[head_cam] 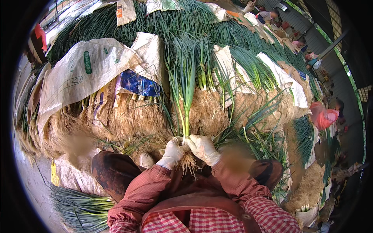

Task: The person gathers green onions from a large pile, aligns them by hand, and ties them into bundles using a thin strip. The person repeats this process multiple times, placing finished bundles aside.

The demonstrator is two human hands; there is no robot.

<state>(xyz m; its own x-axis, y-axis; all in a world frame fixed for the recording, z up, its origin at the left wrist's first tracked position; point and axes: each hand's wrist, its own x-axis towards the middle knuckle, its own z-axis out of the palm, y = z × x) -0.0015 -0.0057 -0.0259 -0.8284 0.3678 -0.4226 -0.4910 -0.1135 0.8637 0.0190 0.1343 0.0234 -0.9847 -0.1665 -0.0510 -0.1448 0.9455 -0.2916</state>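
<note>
Both of my hands wear white gloves and meet low in the middle of the view. My left hand grips the pale base of a green onion plant, just above its roots. My right hand holds the same base from the other side, fingers curled against it. The plant stands upright, with long green leaves reaching away from me. Its tan, stringy roots hang below my hands. Part of the white stem is hidden by the gloves.
Rooted onion bundles stand in a row before me, partly covered by woven sacks. Loose leaves lie at right. Trimmed-looking green onions lie at lower left. Other people sit at far right, near a red plastic bag.
</note>
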